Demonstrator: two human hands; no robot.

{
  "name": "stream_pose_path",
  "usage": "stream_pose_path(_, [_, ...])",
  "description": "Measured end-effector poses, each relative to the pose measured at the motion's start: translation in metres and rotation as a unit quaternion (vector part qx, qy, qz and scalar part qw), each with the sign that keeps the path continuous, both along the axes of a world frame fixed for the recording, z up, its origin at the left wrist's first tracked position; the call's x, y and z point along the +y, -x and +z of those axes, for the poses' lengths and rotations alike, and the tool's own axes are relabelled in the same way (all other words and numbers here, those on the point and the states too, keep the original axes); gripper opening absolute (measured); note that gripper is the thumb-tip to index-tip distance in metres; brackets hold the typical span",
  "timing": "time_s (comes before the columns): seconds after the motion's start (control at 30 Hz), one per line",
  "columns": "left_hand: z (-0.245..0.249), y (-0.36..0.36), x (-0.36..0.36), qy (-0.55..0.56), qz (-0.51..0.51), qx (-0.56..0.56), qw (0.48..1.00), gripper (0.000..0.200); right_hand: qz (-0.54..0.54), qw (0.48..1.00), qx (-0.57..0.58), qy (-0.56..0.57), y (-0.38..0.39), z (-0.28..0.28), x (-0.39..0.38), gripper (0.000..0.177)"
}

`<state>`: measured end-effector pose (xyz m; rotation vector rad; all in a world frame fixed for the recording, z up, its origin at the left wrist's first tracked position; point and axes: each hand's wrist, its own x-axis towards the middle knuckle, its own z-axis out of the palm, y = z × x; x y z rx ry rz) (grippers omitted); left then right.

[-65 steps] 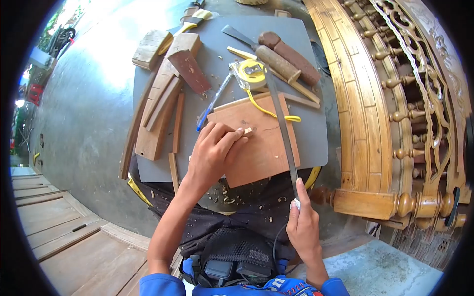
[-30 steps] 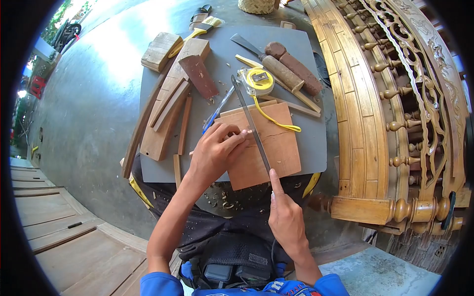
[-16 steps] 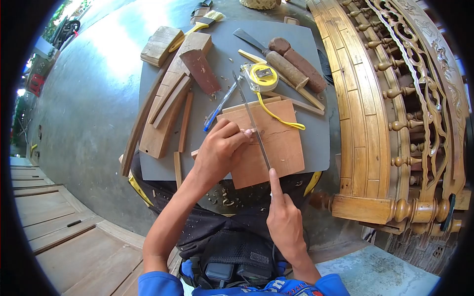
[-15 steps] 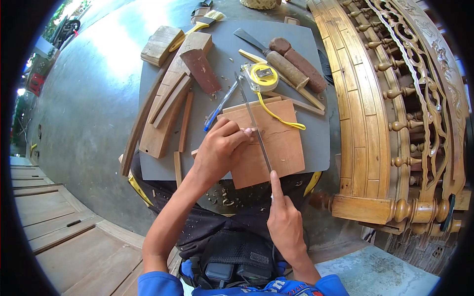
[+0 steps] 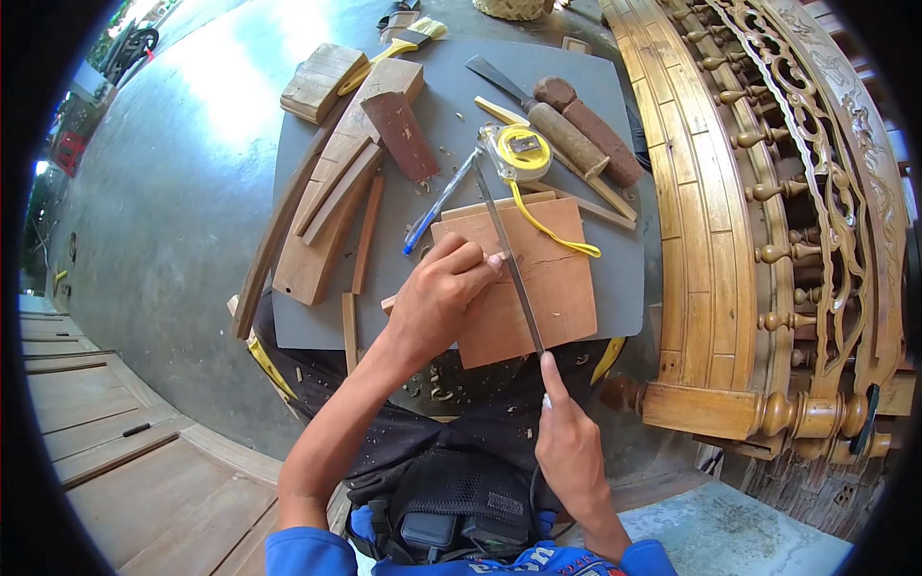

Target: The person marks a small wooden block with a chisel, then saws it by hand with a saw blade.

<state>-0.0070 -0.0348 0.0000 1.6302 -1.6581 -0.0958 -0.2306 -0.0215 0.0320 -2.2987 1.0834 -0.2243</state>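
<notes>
Pinching a small wooden piece [image 5: 497, 257] on the board [image 5: 567, 288] at frame centre, the left hand [image 5: 437, 302] has a closed grip; the right hand [image 5: 570, 446], below, grips the file [image 5: 523, 298] crossing the board.

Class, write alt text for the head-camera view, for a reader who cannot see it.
The left hand pins a small wood piece to a reddish board while the right hand holds a metal file across it. A yellow tape measure, chisels and offcuts lie on the grey tabletop.
</notes>
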Motion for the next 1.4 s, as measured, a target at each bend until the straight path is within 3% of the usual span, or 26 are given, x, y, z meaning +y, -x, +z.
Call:
stream_pose_path(0.1, [-0.005,0.002,-0.002,0.045,0.009,-0.003,0.999,0.006,-0.001,1.000,0.007,0.001,-0.013,0.001,-0.009,0.071])
stream_pose_path(0.23, [-0.003,0.001,-0.001,0.018,0.008,-0.011,1.000,0.011,0.000,1.000,0.022,0.019,-0.028,-0.002,-0.013,0.072])
stream_pose_path(0.47, [-0.002,-0.002,0.002,0.001,-0.005,-0.043,0.999,0.019,-0.007,0.999,0.038,0.009,0.017,0.013,0.021,0.072])
stream_pose_path(0.6, [-0.002,0.001,0.002,0.016,-0.003,-0.069,0.997,0.021,0.007,0.998,0.051,0.037,-0.019,0.006,-0.005,0.074])
stream_pose_path(0.83, [-0.001,-0.001,0.002,0.006,0.004,-0.036,0.999,0.016,0.000,0.998,0.067,0.004,0.019,0.020,0.023,0.076])
stream_pose_path(1.0, [-0.003,-0.004,-0.004,0.033,-0.003,-0.025,0.999,0.009,0.013,0.998,0.031,0.046,-0.032,-0.005,-0.017,0.074])
stream_pose_path(1.23, [-0.001,-0.010,-0.006,-0.001,-0.019,0.023,1.000,0.005,0.000,0.999,0.024,0.029,0.006,0.003,0.008,0.074])
stream_pose_path(1.4, [0.003,-0.009,-0.007,0.014,-0.018,0.018,1.000,0.008,0.026,0.999,0.028,0.033,-0.022,0.003,-0.021,0.076])
